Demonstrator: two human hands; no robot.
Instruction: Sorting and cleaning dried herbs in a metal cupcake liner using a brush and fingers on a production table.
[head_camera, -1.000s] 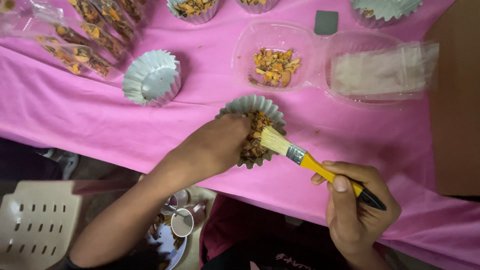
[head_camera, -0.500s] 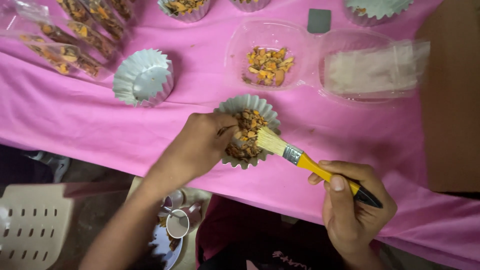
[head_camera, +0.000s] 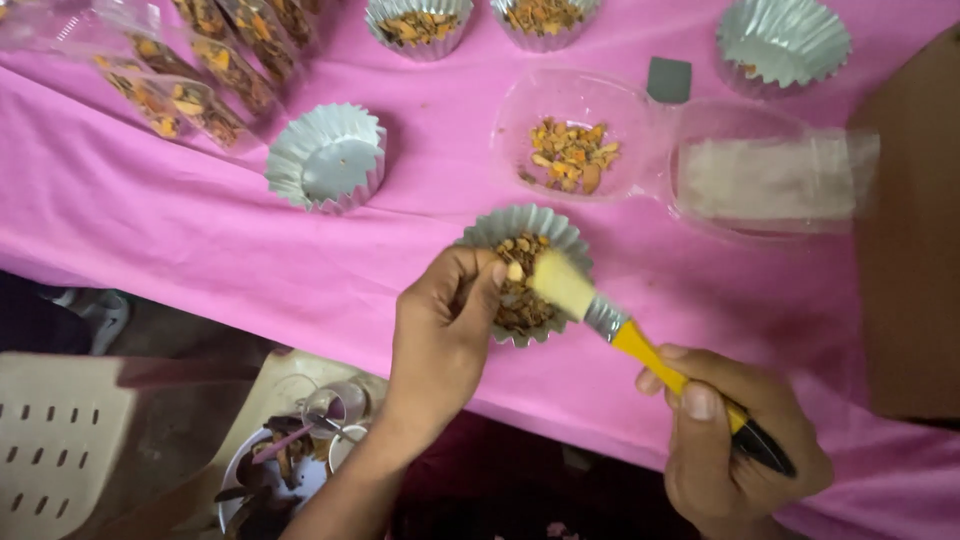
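Foil cup (head_camera: 560, 228) seemingly against left hand (head_camera: 440, 330)

My left hand (head_camera: 440, 330) and forearm are bare, no sleeve, ring or watch; my right hand (head_camera: 735, 460) is bare too, nails short.
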